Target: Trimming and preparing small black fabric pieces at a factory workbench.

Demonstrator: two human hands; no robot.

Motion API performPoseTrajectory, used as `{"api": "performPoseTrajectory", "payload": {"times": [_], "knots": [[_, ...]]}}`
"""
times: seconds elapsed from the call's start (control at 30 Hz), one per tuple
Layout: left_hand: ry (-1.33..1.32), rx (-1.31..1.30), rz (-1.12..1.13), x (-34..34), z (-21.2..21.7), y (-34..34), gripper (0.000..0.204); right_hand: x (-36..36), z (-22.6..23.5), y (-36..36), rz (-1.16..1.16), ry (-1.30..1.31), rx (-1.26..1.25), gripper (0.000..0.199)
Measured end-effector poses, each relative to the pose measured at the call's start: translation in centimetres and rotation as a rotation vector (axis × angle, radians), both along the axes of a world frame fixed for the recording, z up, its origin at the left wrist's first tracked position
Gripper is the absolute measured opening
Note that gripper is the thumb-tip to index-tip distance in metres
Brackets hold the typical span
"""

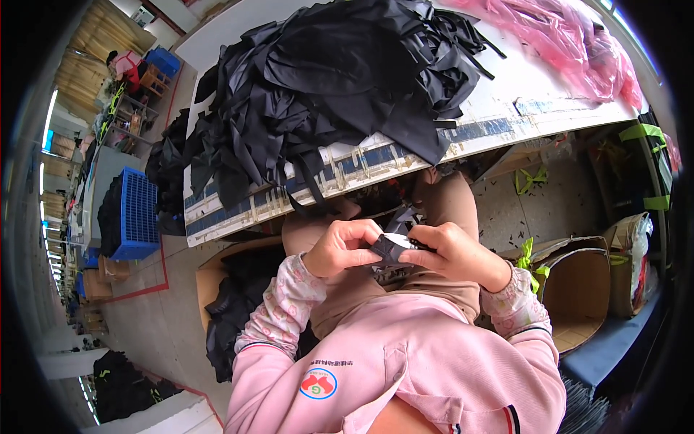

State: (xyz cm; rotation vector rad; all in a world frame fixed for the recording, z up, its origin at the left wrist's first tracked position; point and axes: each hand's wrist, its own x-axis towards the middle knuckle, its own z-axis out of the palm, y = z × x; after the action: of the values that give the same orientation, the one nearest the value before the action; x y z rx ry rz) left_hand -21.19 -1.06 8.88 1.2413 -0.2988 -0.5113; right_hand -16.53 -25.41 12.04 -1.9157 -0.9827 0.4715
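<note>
In front of my lap, my left hand [338, 250] pinches a small folded piece of black fabric [389, 249] between thumb and fingers. My right hand [457, 254] closes on the other end of the same piece. A white patch shows along its upper edge between the hands. Something dark lies under my right fingers, too covered to make out. Beyond my hands, a big heap of black fabric pieces [340, 65] covers much of the white table [506, 108], with straps and corners hanging over the near edge.
Pink plastic film [557, 43] lies at the table's far right. A carton [578, 289] stands open at my right; black fabric [242, 304] fills another box at my left. A blue crate [137, 213] sits farther left. A person [129, 69] is in the left background.
</note>
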Motion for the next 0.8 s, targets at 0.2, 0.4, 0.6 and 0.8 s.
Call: {"api": "performPoseTrajectory", "payload": {"times": [0.2,0.4,0.6,0.8], "knots": [[0.117,-0.008,-0.195,1.3,0.2,1.2,0.011,0.4,0.1,-0.4,0.108,-0.001,-0.017,0.036],[0.194,0.007,-0.429,2.3,0.4,1.6,0.010,0.5,0.1,-0.8,0.211,-0.055,-0.058,0.037],[0.244,0.032,-0.556,2.7,0.3,1.2,0.010,0.1,0.1,-0.5,0.241,-0.133,-0.055,0.037],[0.201,0.031,-0.613,2.3,-0.4,0.7,0.011,-0.2,0.3,0.1,0.287,-0.180,-0.079,0.036]]}}
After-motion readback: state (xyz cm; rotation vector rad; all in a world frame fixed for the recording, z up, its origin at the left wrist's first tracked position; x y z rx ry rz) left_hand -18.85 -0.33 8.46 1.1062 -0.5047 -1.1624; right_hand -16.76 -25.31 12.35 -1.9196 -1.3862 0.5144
